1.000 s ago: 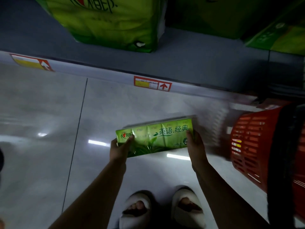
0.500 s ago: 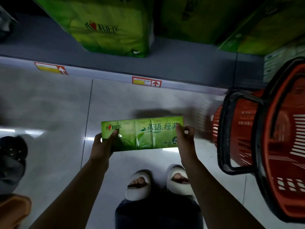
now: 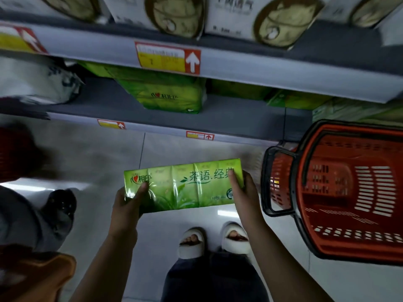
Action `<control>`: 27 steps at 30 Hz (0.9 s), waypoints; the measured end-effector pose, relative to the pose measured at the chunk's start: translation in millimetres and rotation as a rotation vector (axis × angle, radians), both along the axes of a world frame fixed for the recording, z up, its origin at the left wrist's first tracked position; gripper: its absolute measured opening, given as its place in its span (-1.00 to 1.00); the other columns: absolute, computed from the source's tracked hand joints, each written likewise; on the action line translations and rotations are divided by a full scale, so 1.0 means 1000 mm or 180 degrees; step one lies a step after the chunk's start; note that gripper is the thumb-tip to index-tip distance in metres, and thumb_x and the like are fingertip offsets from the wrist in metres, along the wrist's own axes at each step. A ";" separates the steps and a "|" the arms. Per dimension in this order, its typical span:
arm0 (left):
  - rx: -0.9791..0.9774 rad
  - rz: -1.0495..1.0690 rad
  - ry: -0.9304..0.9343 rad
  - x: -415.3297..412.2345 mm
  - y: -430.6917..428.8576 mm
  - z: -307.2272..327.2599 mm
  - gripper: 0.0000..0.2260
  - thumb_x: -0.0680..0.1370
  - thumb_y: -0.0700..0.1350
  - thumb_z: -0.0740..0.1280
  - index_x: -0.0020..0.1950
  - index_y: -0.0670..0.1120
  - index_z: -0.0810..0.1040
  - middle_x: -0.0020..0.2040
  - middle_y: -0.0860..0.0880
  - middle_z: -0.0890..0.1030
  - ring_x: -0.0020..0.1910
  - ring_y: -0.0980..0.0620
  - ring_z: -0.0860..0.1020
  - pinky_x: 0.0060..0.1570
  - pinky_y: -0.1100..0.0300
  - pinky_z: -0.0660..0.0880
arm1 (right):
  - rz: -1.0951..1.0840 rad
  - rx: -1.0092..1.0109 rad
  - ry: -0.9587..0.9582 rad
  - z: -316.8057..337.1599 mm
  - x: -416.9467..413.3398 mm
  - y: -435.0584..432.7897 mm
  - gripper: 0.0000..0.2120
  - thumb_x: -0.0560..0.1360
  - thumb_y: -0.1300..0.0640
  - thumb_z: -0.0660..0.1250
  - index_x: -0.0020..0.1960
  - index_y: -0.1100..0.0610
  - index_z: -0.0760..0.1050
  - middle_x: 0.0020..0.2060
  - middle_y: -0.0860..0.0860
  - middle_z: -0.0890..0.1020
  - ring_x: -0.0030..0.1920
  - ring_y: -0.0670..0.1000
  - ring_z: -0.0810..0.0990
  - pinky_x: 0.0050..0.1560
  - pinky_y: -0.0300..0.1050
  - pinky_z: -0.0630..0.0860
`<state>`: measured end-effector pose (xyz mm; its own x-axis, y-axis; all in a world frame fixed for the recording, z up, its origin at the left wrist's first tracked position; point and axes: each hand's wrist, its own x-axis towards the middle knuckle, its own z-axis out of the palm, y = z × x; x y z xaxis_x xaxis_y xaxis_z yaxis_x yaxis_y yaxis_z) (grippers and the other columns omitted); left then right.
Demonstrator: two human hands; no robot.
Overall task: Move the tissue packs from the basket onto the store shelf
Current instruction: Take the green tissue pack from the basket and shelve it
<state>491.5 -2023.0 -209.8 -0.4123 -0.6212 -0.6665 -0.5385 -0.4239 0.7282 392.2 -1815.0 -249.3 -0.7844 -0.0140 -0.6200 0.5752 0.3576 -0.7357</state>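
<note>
Two hands are holding a green tissue pack above the floor in front of the store shelves.

Nearest, at 6 o'clock, the person's feet in white slippers [image 3: 214, 239] are standing on the pale floor [image 3: 98, 162]. Just above them, the left hand [image 3: 126, 203] is gripping the left end of the tissue pack [image 3: 185, 185] with its thumb on the front, while the right hand [image 3: 245, 192] is clasping the right end the same way. At 3 o'clock a red basket [image 3: 353, 190] with a black handle is sitting beside the pack, apart from it. Farther off, at 12 o'clock, a lower shelf [image 3: 239, 120] is carrying green packs [image 3: 165, 97], and an upper shelf [image 3: 261, 62] is bearing a price tag [image 3: 168, 57].
</note>
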 end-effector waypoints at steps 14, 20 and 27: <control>0.0306 -0.0243 0.0306 0.004 0.044 0.209 -0.81 0.50 -0.19 0.37 0.09 -0.15 0.48 -0.08 -0.14 0.63 -0.21 -0.04 0.66 -0.36 0.20 0.61 | -0.0444 -0.0249 0.0300 0.231 0.008 0.061 -0.99 0.52 -0.04 0.30 -0.06 -0.15 0.50 -0.09 -0.27 0.56 -0.11 -0.34 0.51 -0.10 -0.28 0.44; 0.0290 -0.0509 0.0512 0.023 0.057 0.300 -0.70 0.50 -0.18 0.36 0.18 -0.28 0.48 -0.04 -0.25 0.63 -0.26 0.01 0.67 -0.36 0.24 0.58 | -0.0453 -0.0205 0.0459 0.331 0.025 0.081 -0.93 0.52 -0.06 0.29 -0.14 -0.19 0.45 -0.13 -0.34 0.49 -0.07 -0.27 0.48 0.05 -0.15 0.34; 0.0064 -0.0729 0.0680 0.036 0.062 0.410 -0.72 0.51 -0.13 0.36 0.18 -0.22 0.54 -0.02 -0.16 0.67 -0.11 -0.05 0.65 -0.27 0.21 0.58 | -0.0507 -0.0235 0.0677 0.445 0.036 0.090 -0.66 0.48 -0.16 0.30 0.17 -0.02 0.52 0.09 -0.05 0.62 0.12 -0.01 0.58 0.20 0.05 0.49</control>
